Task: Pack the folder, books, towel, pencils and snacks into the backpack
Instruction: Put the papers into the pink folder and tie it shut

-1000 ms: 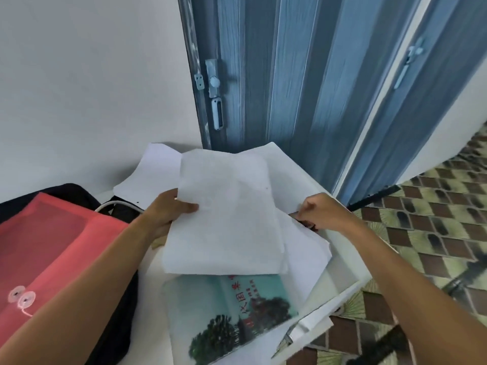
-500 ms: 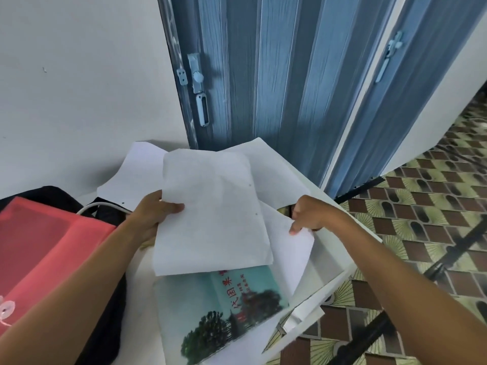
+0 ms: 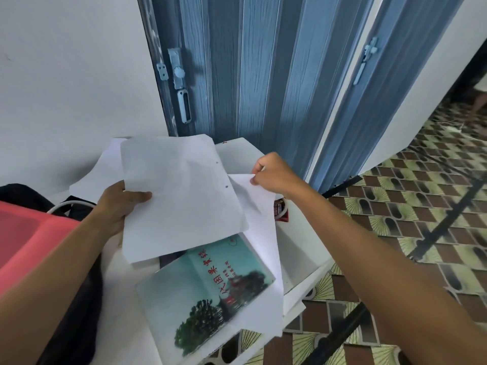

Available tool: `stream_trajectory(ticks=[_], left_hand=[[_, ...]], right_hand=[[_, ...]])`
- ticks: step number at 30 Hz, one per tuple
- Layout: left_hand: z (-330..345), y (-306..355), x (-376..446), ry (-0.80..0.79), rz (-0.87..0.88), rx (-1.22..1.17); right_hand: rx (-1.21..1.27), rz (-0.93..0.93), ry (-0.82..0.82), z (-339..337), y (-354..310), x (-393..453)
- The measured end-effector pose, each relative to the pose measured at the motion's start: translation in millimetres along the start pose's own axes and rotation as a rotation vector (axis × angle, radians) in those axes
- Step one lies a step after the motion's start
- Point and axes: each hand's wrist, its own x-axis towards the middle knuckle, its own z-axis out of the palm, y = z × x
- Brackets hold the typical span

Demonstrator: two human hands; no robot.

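Left hand [image 3: 120, 204] grips a limp sheet [image 3: 181, 196]; right hand [image 3: 274, 175] pinches another's corner (flimsy, support edges) over the table [image 3: 303, 248].

Soft even daylight, faint shadows, wide-angle bending at edges.

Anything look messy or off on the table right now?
Yes. Loose white sheets lie fanned and askew rather than stacked; one sheet and the book overhang the table edge. A snack bar lies partly hidden under the paper.
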Motion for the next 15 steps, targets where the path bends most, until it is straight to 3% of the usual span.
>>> stream_trajectory(ticks=[8, 15], left_hand=[[-14, -2, -5, 0.022, 0.005, -0.002], [-11, -9, -14, -0.007, -0.014, 0.129]], right_hand=[[-0.099, -0.12, 0.175, -37, -27, 39], [0.129, -0.137, 0.385, -92, -58, 46]])
